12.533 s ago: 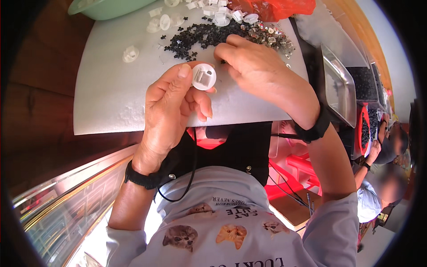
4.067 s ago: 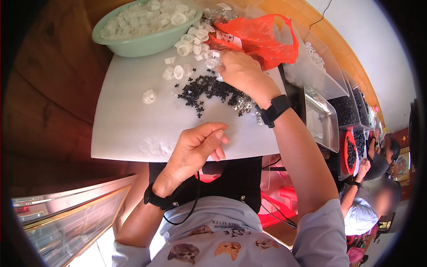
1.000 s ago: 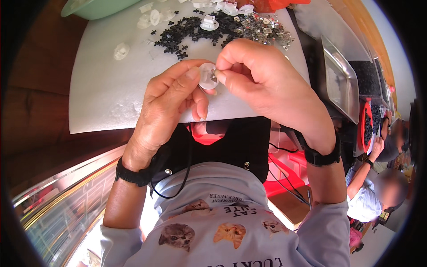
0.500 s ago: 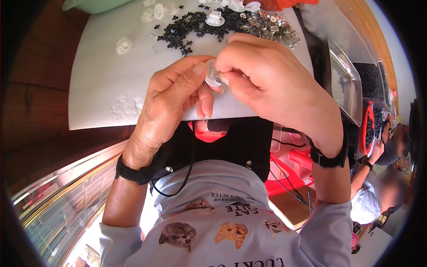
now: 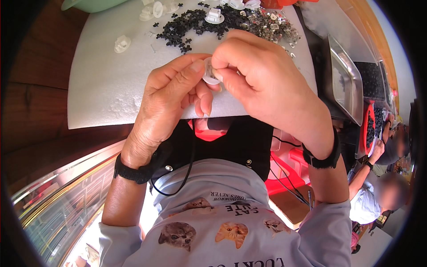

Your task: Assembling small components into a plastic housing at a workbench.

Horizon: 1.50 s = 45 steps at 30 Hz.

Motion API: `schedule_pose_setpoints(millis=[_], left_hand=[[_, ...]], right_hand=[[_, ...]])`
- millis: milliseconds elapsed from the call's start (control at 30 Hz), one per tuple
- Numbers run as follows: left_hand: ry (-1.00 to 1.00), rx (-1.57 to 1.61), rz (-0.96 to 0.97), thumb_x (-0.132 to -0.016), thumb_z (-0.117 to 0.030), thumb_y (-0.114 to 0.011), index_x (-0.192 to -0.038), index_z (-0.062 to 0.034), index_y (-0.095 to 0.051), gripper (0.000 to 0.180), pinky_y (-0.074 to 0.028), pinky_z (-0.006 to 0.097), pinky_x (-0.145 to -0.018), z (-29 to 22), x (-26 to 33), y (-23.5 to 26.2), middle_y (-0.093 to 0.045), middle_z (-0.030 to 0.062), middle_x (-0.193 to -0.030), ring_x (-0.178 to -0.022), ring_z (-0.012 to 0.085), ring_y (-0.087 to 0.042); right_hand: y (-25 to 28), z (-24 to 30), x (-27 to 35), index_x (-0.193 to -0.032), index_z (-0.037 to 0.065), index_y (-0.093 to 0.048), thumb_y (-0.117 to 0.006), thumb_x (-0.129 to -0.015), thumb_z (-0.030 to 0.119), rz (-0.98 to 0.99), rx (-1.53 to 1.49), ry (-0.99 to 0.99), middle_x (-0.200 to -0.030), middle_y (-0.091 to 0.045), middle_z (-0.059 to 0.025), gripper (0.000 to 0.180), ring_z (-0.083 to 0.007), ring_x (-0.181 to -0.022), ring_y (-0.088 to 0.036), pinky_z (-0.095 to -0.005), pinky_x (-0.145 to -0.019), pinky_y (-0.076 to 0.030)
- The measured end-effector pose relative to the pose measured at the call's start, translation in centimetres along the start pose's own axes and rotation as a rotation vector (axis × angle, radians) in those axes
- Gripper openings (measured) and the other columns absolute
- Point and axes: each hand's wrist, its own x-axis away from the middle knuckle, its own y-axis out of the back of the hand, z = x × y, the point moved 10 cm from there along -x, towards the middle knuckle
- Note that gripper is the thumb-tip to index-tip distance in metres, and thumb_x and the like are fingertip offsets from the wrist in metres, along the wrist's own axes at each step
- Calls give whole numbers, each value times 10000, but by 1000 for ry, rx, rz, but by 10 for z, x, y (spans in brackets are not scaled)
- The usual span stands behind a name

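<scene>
My left hand (image 5: pixel 171 89) pinches a small round white plastic part (image 5: pixel 211 80) by its edge, over the near side of the white foam sheet (image 5: pixel 106 84). My right hand (image 5: pixel 262 69) is closed, with thumb and forefinger pressed together against the inner face of that part. Whatever lies between those fingertips is hidden. Beyond my hands is a pile of black cross-shaped pieces (image 5: pixel 182 29). To its right lies a heap of small shiny metal pieces (image 5: pixel 273 26). A similar white part (image 5: pixel 214 16) sits on the black pile, and another (image 5: pixel 122 43) lies to the left.
A pale green basin (image 5: pixel 93 4) stands at the far left. Something red (image 5: pixel 280 3) lies at the far edge. A metal tray (image 5: pixel 344 80) is on the right. Farther right, a co-worker (image 5: pixel 367 200) sits near a red tray of dark pieces (image 5: pixel 369 129).
My right hand has shifted slightly left, and its thumb and forefinger now cover more of the white part. The left hand keeps its hold, almost still.
</scene>
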Motion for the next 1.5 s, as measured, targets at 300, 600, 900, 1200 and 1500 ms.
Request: schedule_pose_setpoints(millis=[300,600,900,1200,1500], left_hand=[[-14,70,-18,-985,-227,-466,-1165,52,-562,345,-482,234,-471,1,0,5,-585,81,-704,-585,111,-551],[-46,-12,-12,-951,-174,-544,-1166,5,-602,286,-496,244,-462,-2,1,2,-599,52,-694,-574,98,-563],[-87,-82,-9,-936,-151,-563,-1228,12,-565,335,-467,224,-563,-4,4,1,-643,67,-871,-641,109,-565],[-136,-140,-70,-926,-166,-584,-1205,6,-590,328,-465,220,-564,-3,5,1,-632,55,-832,-640,96,-556],[-134,-127,-79,-915,-167,-601,-1200,2,-598,330,-452,217,-557,-4,6,2,-635,41,-857,-636,92,-542]], right_hand=[[-3,7,24,-962,3,-598,-576,-808,-57,-149,-59,20,-789,-529,-116,166,-269,-676,-547,-335,-596,-445],[9,-17,37,-961,19,-612,-591,-807,-49,-328,-358,-99,-784,-567,-91,170,-205,-630,-571,-299,-537,-444],[-1,-15,35,-935,-7,-587,-601,-850,-51,-324,-329,-128,-803,-550,-35,98,-73,-673,-535,-212,-586,-438],[-6,-19,32,-839,43,-519,-608,-795,-12,-383,-300,-176,-758,-545,-111,113,-299,-652,-561,-367,-560,-443],[-7,-23,35,-852,22,-534,-603,-817,-11,-384,-435,-176,-770,-552,-126,84,-304,-660,-564,-360,-576,-448]])
